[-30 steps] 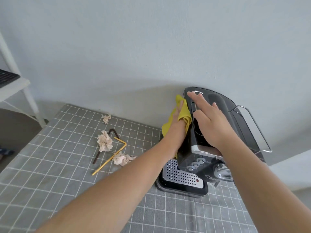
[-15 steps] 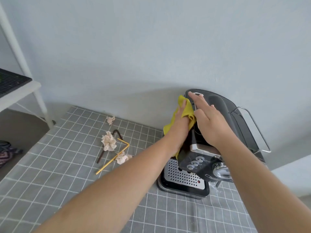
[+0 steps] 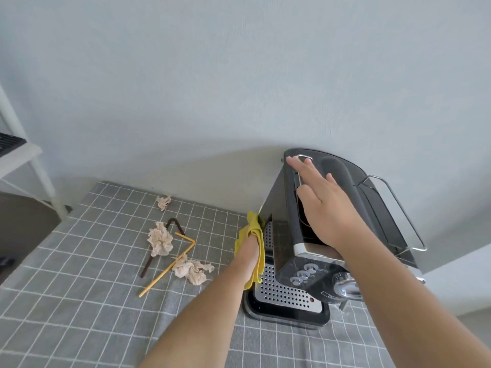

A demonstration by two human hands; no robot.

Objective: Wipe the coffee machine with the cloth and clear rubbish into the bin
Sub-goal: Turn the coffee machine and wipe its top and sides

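Against coffee machine (image 3: 318, 235) side, left hand (image 3: 251, 251) presses yellow cloth (image 3: 261, 251) flat; grip unclear. Right hand (image 3: 322, 205), fingers spread, steadies top. Hard push w/ cloth could slide machine.

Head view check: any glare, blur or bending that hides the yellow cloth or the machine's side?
Head view: soft, even light, no harsh glare; the black coffee machine casts a broad faint shadow on the wall; wide-angle bending curves the white shelf post; the yellow cloth and left hand are sharp.
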